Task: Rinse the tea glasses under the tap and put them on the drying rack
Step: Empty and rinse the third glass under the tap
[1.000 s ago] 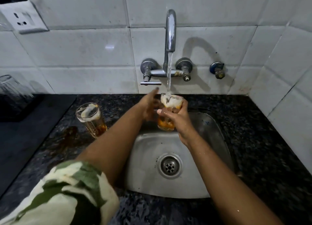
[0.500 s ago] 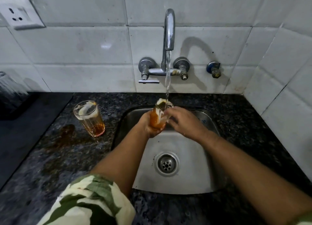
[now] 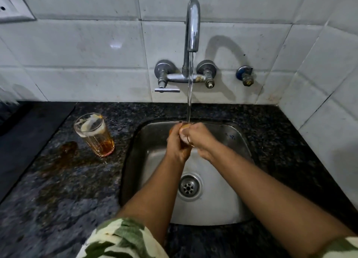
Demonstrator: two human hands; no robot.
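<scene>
Both hands rinsing a glass under the curved chrome tap (image 3: 192,25).
We see the left hand (image 3: 177,141) and right hand (image 3: 199,137) clamped on the mostly hidden clear tea glass (image 3: 185,134) below it; wet glass may slip into the steel sink (image 3: 228,180).

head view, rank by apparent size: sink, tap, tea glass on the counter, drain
1. sink, clearly the largest.
2. tap, with its tall spout.
3. tea glass on the counter.
4. drain, the smallest.
Glass versus drain is fairly close, and wide-angle distortion makes that pair less certain.

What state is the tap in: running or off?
Running: a stream of water falls from the tap onto the glass held over the sink.
</scene>
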